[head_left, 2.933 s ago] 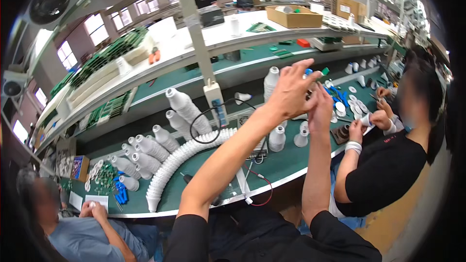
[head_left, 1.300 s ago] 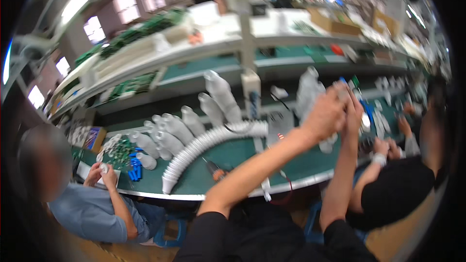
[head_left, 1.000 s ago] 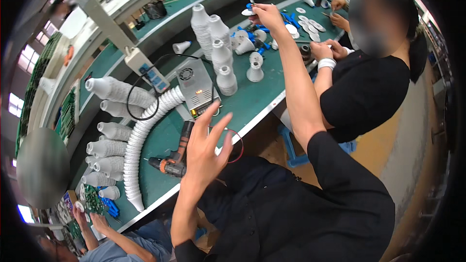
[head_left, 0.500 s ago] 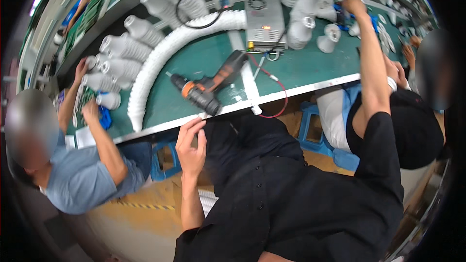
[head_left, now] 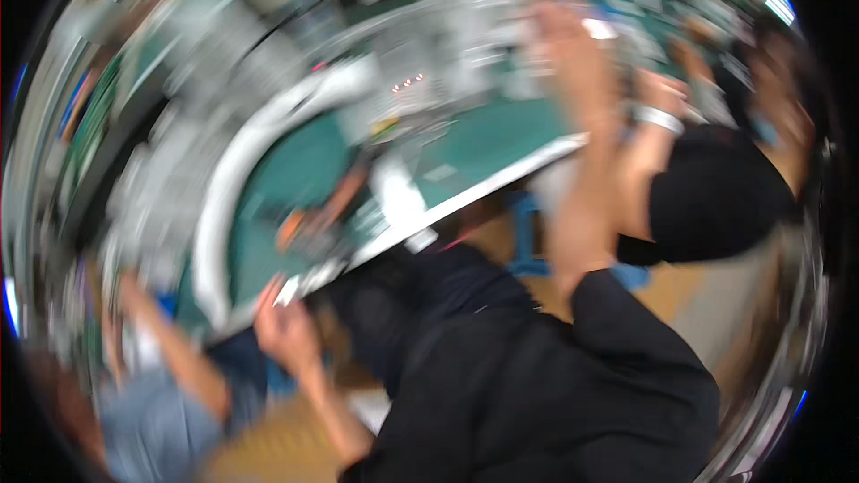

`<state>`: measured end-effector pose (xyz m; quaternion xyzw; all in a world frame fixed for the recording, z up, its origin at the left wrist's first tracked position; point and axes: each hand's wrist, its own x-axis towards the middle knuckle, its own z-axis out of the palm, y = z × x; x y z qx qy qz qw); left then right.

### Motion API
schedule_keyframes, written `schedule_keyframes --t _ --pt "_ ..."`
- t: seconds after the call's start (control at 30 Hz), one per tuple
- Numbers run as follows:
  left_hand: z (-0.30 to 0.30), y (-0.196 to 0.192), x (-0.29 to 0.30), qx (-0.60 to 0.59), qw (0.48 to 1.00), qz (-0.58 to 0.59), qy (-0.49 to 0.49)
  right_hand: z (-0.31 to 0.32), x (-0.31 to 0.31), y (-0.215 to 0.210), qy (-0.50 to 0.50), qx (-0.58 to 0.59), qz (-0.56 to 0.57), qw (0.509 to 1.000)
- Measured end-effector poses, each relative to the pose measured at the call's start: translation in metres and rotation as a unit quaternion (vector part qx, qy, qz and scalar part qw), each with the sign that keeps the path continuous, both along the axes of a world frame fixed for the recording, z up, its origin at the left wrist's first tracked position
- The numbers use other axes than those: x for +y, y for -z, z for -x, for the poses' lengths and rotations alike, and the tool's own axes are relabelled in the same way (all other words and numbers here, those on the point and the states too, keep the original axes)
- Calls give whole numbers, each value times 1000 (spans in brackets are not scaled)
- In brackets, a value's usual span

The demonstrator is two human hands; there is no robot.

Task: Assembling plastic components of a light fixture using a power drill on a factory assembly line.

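Observation:
The whole picture is smeared by motion. My left hand (head_left: pixel 288 333) is at the front edge of the green table, just below the cordless drill (head_left: pixel 309 234) with its orange and black body. Its fingers look bent, but blur hides whether anything is between them. Stretched far out over the table, my right hand (head_left: pixel 564 31) is beside the blurred stacks of white cone-shaped parts (head_left: pixel 470 9). Its fingers are too smeared to read. A long curved stack of white parts (head_left: pixel 213 237) arcs around the drill's left side.
Behind the drill lies a grey metal box (head_left: pixel 407 80) with small red lights. A person in blue (head_left: pixel 165 420) works at left, another in a black cap (head_left: pixel 716 197) at right. A blue stool (head_left: pixel 528 233) stands under the table's white front edge (head_left: pixel 501 181).
The view has swung and blurred, so the table scene lies further left and tilts more. My right hand has shifted left in the picture, from the small parts at right toward the white stacks.

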<state>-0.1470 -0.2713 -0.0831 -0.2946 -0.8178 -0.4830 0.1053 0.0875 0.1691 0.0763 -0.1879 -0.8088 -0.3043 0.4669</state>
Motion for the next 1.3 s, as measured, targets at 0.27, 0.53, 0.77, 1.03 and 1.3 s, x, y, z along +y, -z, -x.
schedule_keyframes --t 0.27,0.53,0.77,1.03,1.3 --pt "-69 43 -231 -8 960 110 -257 152 -264 137 -391 4 461 797" --pt "-97 43 -244 26 918 131 -373 143 -279 183 -386 69 552 736" --pt "-108 45 -245 51 926 123 -352 133 -285 191 -359 50 622 694" --pt "-101 80 -264 63 935 98 -336 129 -286 180 -362 62 585 723" --pt "-65 101 -214 88 948 45 -303 116 -245 156 -347 54 523 776"
